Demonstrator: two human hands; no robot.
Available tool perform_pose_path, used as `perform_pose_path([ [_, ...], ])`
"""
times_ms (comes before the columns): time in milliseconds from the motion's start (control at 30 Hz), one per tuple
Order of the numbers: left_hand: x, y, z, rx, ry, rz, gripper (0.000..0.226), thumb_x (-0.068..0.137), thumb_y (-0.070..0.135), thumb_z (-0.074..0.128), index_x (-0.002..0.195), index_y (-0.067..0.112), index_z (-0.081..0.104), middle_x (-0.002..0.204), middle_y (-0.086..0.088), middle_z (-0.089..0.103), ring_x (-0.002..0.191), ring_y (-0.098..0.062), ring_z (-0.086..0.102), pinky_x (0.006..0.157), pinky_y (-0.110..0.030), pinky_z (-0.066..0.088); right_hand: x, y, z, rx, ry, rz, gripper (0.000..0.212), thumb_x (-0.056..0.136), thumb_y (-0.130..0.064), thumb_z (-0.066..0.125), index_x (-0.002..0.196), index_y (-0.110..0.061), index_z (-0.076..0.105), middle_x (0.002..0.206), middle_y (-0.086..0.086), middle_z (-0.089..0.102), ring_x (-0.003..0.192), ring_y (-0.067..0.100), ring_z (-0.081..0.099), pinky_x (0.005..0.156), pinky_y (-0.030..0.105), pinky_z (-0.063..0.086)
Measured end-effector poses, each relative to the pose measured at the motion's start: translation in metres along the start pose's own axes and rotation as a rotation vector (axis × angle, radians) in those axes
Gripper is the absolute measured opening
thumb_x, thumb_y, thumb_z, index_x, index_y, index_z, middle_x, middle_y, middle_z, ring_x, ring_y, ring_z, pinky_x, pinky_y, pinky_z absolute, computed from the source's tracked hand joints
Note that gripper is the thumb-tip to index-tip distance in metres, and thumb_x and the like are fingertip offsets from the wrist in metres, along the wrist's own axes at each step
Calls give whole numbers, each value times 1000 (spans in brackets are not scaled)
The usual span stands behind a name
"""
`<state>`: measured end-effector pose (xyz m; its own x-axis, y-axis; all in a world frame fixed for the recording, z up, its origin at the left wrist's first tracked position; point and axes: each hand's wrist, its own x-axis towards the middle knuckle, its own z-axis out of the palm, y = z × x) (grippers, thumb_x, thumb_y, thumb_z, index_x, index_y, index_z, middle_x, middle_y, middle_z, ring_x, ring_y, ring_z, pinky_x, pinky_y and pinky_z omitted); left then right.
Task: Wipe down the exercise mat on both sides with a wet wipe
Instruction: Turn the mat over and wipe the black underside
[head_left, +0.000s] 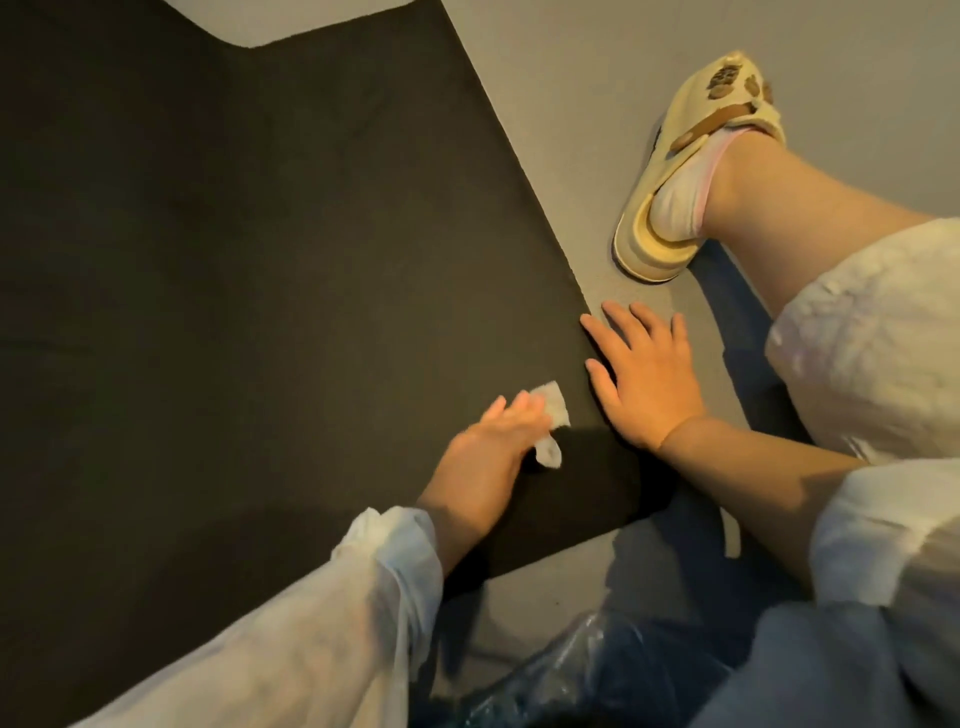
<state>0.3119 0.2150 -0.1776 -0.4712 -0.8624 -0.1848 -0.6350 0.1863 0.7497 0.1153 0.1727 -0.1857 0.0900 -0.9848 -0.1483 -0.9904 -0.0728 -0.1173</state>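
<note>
A large black exercise mat (234, 260) lies flat on the grey floor and fills the left of the view. My left hand (493, 436) presses a crumpled white wet wipe (189, 415) onto the mat near its right edge and near corner. My right hand (639, 374) rests flat with fingers spread, partly on the mat's right edge and partly on the floor beside it. It holds nothing.
My right leg with a cream slipper (691, 171) and white sock stretches over the grey floor (571, 78) right of the mat. A white strip (311, 21) borders the mat's far end. Crinkled blue plastic (587, 670) lies at the bottom, close to me.
</note>
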Motion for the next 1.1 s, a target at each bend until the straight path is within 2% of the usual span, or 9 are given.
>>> perform_pose_path([
  [100,-28,6,14,88,-94,94,42,97,0,39,139,7,41,150,-6,32,141,-20,23,111,-20,4,-4,-3,-6,36,29,-82,45,99,-34,35,141,-21,42,147,10,38,134,33,32,113,54,13],
  [267,-21,13,-10,66,3,-4,23,90,15,59,109,6,69,119,-9,64,115,-19,54,100,-22,33,-18,-20,-20,192,151,-263,36,96,-23,49,130,-11,55,141,15,46,128,34,42,110,45,27],
  [367,-4,14,-24,200,146,-115,15,82,29,68,82,13,69,92,-1,64,92,-19,55,84,-30,41,-21,-42,-35,334,-66,-435,38,97,-31,48,129,-13,55,130,9,57,119,25,51,101,38,41],
  [467,8,11,-37,294,223,-160,25,75,34,71,67,16,55,86,2,55,90,-20,49,75,-30,41,-26,-57,-38,374,-293,-540,31,98,-33,46,122,-15,56,107,6,64,99,22,57,86,33,44],
  [600,11,-12,-55,478,211,-107,55,60,57,76,94,18,58,112,-2,52,109,-22,46,91,-32,34,-27,-53,-35,297,-310,-521,41,96,-11,47,137,-12,47,128,11,57,118,23,50,102,23,29],
  [667,3,-30,-56,560,187,-180,77,67,69,63,126,21,52,140,-5,39,133,-27,31,110,-40,17,-16,-51,-41,325,-239,-478,41,92,-1,50,132,-9,52,125,13,59,117,26,52,100,19,29],
  [733,-6,-44,-51,601,211,-227,74,81,69,45,142,28,37,153,-4,24,142,-27,15,115,-46,5,9,-50,-51,369,-122,-391,40,87,7,53,125,-4,59,118,16,63,111,30,56,94,14,29],
  [900,-7,-53,-46,551,289,-201,49,92,42,47,139,29,43,151,-3,33,142,-26,22,114,-40,4,104,-52,-74,383,98,-257,42,86,11,51,127,2,55,119,22,60,112,34,56,93,15,31],
  [1100,-8,-51,-45,545,403,-163,43,84,29,65,126,23,59,137,-8,52,130,-32,44,108,-48,20,182,-66,-71,243,162,-295,34,91,3,48,123,2,58,124,22,55,115,36,50,98,26,31],
])
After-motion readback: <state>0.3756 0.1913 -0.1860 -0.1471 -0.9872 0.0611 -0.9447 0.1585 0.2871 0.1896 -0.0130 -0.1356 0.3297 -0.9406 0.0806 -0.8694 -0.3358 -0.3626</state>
